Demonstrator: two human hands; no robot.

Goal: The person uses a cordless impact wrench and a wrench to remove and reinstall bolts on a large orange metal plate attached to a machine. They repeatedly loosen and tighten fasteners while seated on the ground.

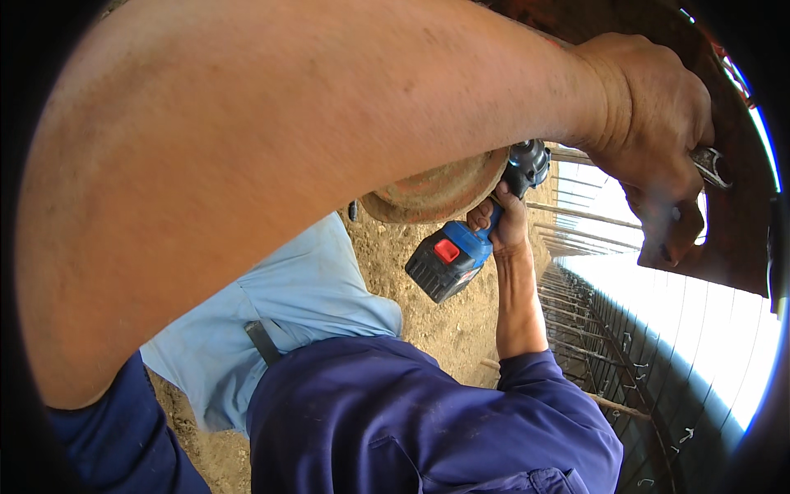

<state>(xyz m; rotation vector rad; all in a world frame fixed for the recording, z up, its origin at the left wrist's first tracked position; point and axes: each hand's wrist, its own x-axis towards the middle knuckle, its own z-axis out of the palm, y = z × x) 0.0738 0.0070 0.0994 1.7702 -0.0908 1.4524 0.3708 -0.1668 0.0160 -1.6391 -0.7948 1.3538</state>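
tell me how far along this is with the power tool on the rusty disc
Done: no loosened or removed fastener shows, so nothing can be called finished.
In hand: the right hand grips a blue cordless tool with its head at the edge of the rusty disc; the left hand holds a spanner against a rusty plate.
Left: the disc is in place, so probably most of it.

Left forearm (271,156) raised across view, left hand (658,123) clenched; right hand (504,221) fisted, right forearm (520,300) vertical.
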